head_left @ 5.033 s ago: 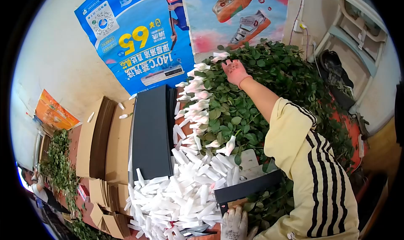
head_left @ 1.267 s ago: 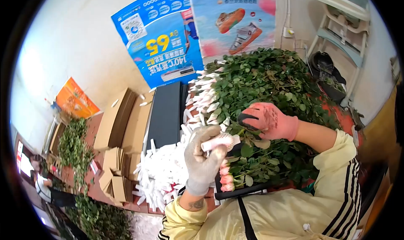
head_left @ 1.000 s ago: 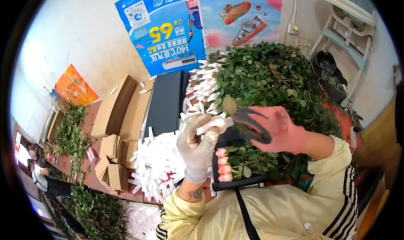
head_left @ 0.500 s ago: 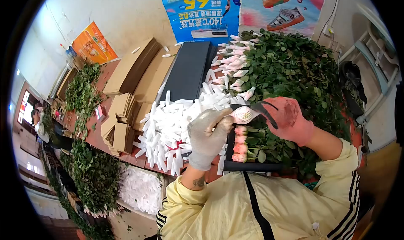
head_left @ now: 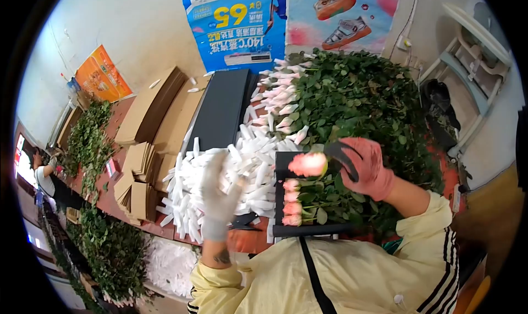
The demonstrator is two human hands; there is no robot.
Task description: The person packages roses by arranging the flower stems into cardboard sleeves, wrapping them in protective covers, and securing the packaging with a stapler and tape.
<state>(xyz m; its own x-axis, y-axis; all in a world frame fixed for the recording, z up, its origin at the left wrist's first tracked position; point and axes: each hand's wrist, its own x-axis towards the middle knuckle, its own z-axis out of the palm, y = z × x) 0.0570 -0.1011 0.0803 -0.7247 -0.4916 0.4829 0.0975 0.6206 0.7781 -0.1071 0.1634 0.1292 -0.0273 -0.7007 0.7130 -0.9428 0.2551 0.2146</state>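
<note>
My right hand [head_left: 363,170], in a stained pink glove, grips a rose [head_left: 307,164] just below its bare pink bloom. The rose is held above a black tray [head_left: 316,229], where several pink roses [head_left: 292,205] lie in a column with heads to the left and leafy stems to the right. My left hand [head_left: 219,195], in a pale glove, is over the heap of white foam sleeves [head_left: 250,171]. Motion smears its fingers, so whether anything is in them does not show.
Net-covered roses [head_left: 283,94] with a thick mass of leaves [head_left: 363,94] fill the table's back right. Dark boards [head_left: 223,107] and cardboard sheets [head_left: 151,107] stand to the left. A dark tool [head_left: 245,221] lies near the front edge. Another person [head_left: 49,184] is at far left.
The white net around the rose has come off, and its bloom is now bare. My left hand has swung left from the rose to the sleeves. My right hand still has the rose.
</note>
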